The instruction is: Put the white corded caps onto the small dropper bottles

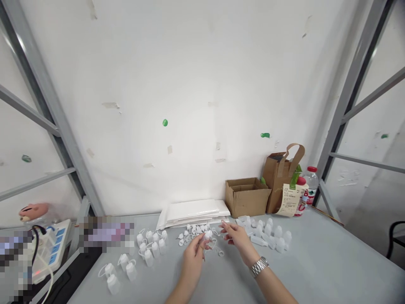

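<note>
My left hand [195,250] is closed, thumb and fingers pinching a small white cap [208,234] with a ring strap. Beside and behind it lies a pile of loose white caps with rings [193,230] on the grey table. My right hand [237,237], with a metal watch on the wrist, is held to the right of that pile, fingers apart and nothing visible in them. Close to its right is a heap of translucent small plastic bottles [268,234]. On the left stand several small bottles fitted with white caps and strap loops [148,256].
Flat white packages [196,211] lie against the wall. A cardboard box [248,202], a brown paper bag [274,181] and a red-capped bottle [311,181] stand at the back right. A power strip [55,249] is at the far left, beside the table [234,283].
</note>
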